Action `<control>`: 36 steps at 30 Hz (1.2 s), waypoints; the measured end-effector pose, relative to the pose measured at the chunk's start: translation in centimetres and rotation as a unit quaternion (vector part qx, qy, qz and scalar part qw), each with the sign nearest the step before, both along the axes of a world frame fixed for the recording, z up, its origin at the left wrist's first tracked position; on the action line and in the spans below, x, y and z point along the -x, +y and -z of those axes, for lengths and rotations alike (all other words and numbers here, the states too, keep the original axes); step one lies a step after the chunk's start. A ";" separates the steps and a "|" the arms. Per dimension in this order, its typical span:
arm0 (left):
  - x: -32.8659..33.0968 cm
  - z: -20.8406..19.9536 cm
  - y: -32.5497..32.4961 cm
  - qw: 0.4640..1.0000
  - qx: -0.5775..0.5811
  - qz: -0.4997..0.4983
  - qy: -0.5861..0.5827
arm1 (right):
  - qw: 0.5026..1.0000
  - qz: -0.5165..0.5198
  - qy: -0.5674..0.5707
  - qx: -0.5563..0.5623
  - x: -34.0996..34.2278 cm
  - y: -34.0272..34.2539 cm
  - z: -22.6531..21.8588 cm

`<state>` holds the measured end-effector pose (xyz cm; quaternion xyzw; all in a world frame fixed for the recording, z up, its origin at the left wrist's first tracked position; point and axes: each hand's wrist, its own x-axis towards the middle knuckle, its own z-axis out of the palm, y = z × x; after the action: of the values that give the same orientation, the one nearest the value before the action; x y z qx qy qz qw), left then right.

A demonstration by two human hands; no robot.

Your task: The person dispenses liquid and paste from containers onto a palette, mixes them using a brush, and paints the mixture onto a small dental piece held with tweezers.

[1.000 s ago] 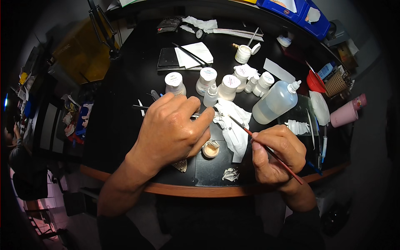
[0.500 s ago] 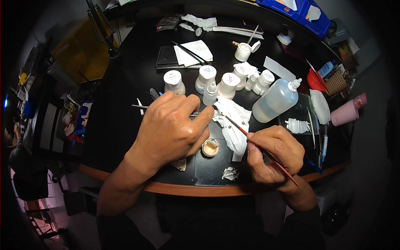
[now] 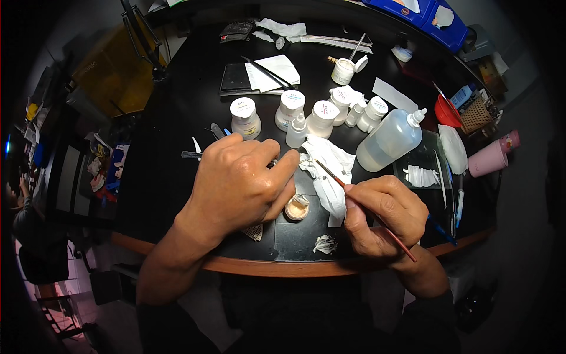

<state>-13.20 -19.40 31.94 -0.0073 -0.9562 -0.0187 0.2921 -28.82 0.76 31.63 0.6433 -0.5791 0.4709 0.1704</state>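
My left hand (image 3: pixel 244 183) is closed around a slim tool (image 3: pixel 191 155). Its dark end sticks out past the knuckles on the left; the rest is hidden by my fingers, so I cannot tell its kind. In my right hand (image 3: pixel 386 215) a fine brush (image 3: pixel 331 174) with a reddish-brown handle is pinched like a pen. The brush tip points up and left, over a crumpled white tissue (image 3: pixel 333 180) and close to my left fingertips. Below those fingers stands a small open jar (image 3: pixel 296 208) of cream-coloured material, with a crumpled wad (image 3: pixel 325 243) nearby.
White-lidded jars (image 3: pixel 246 121) and a small dropper bottle (image 3: pixel 296 133) stand beyond my hands. A large squeeze bottle (image 3: pixel 386 144) leans at the right. Farther right are a red bowl (image 3: pixel 446 112) and a pink cup (image 3: pixel 486 162). The wooden table edge (image 3: pixel 283 268) runs in front.
The tool in my left hand has turned, and its metal tip no longer shows beyond the fingers. My right hand with the brush has shifted slightly left and up.
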 end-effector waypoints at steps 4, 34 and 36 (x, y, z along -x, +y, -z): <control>0.0 0.0 0.0 1.000 0.003 -0.003 0.001 | 1.000 -0.010 -0.006 -0.007 -0.1 -0.1 0.1; 0.1 0.1 0.1 1.000 0.008 -0.006 0.008 | 1.000 0.005 -0.009 -0.006 0.0 0.1 -0.2; 0.1 0.1 0.1 1.000 0.008 -0.004 0.008 | 1.000 0.003 -0.012 -0.006 -0.1 0.0 0.0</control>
<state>-13.31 -19.28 31.83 -0.0059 -0.9540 -0.0099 0.2997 -28.77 0.78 31.62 0.6367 -0.5861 0.4745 0.1609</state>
